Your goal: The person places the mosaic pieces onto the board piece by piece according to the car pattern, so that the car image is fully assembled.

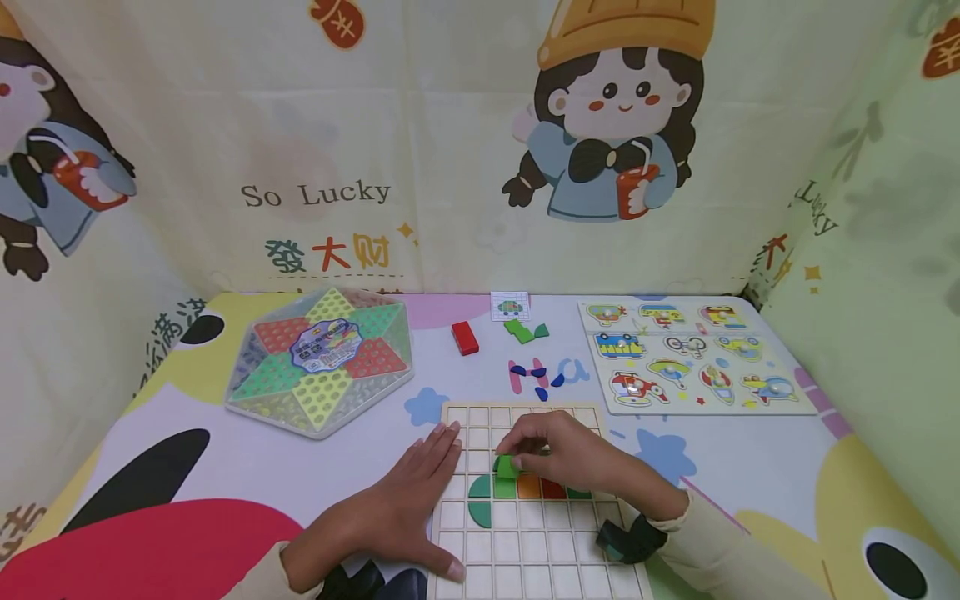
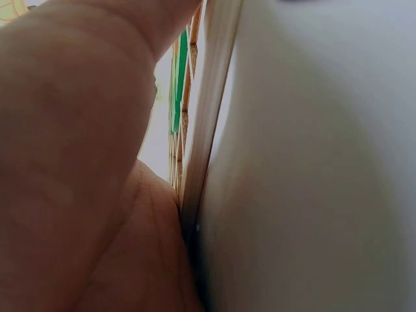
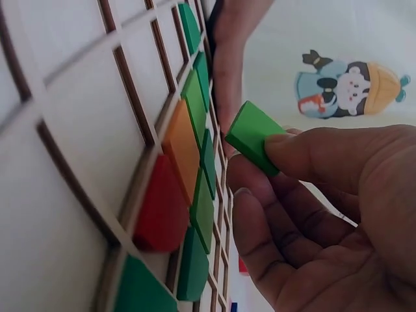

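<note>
There is one left hand (image 1: 401, 512) and one right hand (image 1: 561, 446), one grid board (image 1: 531, 550), one six-sided box (image 1: 326, 346), one little card (image 1: 510, 307), one orange piece (image 1: 528, 487), four dark blue pieces (image 1: 542, 394), and one picture board (image 1: 656, 343) with ten pictures (image 1: 620, 346).

Head view evenly lit — left wrist view: left hand (image 2: 71, 149) shadowed, tabletop (image 2: 318, 175) blurred.

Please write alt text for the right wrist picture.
A right hand pinches a flat, bright green block above a pale wooden grid board holding an orange piece, a red piece and green pieces; a left hand shows beyond.
</note>
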Available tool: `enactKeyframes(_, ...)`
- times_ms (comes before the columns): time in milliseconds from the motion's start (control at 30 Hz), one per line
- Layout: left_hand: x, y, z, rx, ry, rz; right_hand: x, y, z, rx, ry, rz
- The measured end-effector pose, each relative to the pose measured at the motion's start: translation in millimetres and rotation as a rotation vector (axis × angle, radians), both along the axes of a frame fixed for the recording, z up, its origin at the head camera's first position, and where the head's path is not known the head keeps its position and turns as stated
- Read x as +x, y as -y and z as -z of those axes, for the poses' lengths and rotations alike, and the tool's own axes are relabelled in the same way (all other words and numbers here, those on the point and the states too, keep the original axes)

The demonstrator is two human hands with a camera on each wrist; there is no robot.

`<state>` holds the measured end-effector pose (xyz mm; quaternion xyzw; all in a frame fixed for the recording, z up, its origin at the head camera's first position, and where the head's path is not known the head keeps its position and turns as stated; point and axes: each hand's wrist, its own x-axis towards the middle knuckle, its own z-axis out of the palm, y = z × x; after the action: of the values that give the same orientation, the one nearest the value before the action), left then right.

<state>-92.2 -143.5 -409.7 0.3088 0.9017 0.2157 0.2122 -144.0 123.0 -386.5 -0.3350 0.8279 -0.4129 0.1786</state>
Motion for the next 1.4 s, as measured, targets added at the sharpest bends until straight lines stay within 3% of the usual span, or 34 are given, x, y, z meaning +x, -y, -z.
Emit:
enactKeyframes(300,1.1,-0.3,0.3,-0.005,-0.003,0.004,12.1,0.5,-1.4,-0.044,0.023,-0.075)
enactKeyframes(867,1.0,0.1,-0.6,0.016,0.012,0.006,25.9,3.9,7.7,-0.025,0.084,-0.12)
enactKeyframes(1267,1.2,0.7,0.8,0.019,0.012,0.003,27.8,6.3,6.4,0.024,0.06,-0.134)
enactKeyframes(1400,1.2,0.6,0.3,0.018,0.01,0.003,29.0,7.0,5.6,0.085,-0.005,-0.107)
